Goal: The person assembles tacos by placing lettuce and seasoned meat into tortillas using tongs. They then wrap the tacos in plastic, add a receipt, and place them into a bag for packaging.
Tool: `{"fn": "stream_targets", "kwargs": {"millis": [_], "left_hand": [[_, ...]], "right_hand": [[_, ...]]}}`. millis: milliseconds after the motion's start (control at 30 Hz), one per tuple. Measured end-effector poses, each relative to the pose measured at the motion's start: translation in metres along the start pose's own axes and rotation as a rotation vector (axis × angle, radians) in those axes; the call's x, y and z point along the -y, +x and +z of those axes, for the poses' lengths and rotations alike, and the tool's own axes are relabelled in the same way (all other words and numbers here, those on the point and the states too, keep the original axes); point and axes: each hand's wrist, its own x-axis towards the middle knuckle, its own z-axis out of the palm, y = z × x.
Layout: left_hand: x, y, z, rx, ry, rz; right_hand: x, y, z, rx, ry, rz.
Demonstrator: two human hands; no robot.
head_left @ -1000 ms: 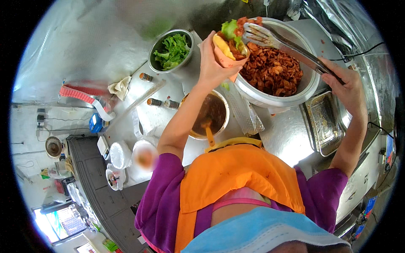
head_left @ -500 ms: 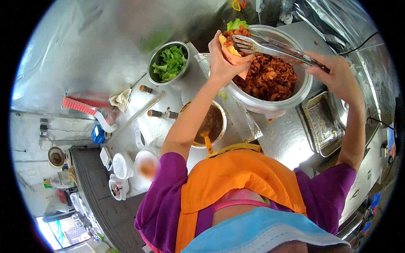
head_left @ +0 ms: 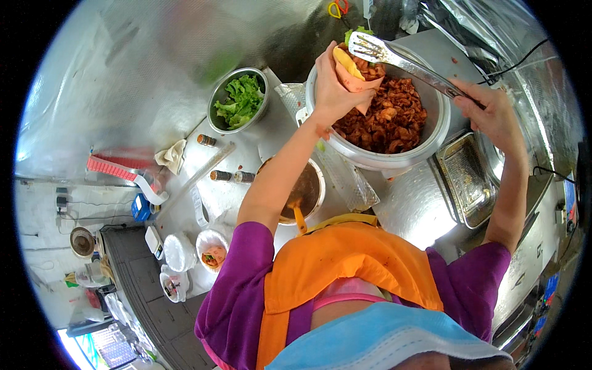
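Note:
My left hand (head_left: pixel 333 86) holds a filled bun (head_left: pixel 354 65) in a paper wrap, with green lettuce and reddish meat showing, over the rim of a big white bowl (head_left: pixel 370 157). The bowl is full of chopped reddish-brown meat (head_left: pixel 388 117). My right hand (head_left: pixel 493 117) grips metal tongs (head_left: pixel 401 58) by the handle end; their slotted tips rest at the top of the bun. Both arms reach up from the lower edge, in purple sleeves with an orange apron between them.
A metal bowl of green lettuce (head_left: pixel 239 102) stands at the left. A bowl of brown sauce (head_left: pixel 305 191) with an orange-handled spoon sits below my left forearm. A metal tray (head_left: pixel 465 179) lies to the right. Small bottles (head_left: pixel 231 176), lidded cups (head_left: pixel 179 253) and a red-white object (head_left: pixel 120 172) line the steel counter.
The bun in my left hand has moved right, from beside the bowl to above its rim. The tongs have swung up and their tips now meet the bun.

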Motion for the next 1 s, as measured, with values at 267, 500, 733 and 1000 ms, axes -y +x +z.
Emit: {"fn": "stream_targets", "kwargs": {"millis": [267, 500, 733, 1000], "left_hand": [[0.002, 0.014, 0.019, 0.004, -0.065, -0.025], [0.001, 0.013, 0.015, -0.032, -0.098, 0.064], [0.008, 0.004, -0.002, -0.089, -0.121, -0.002], [0.01, 0.0, -0.013, -0.111, -0.057, -0.041]], "right_hand": [[-0.006, 0.003, -0.007, -0.08, -0.001, 0.006], [-0.002, -0.007, 0.008, -0.152, -0.089, -0.082], [-0.006, -0.028, 0.008, -0.224, -0.091, -0.04], [-0.013, -0.033, 0.009, -0.196, 0.084, 0.051]]}}
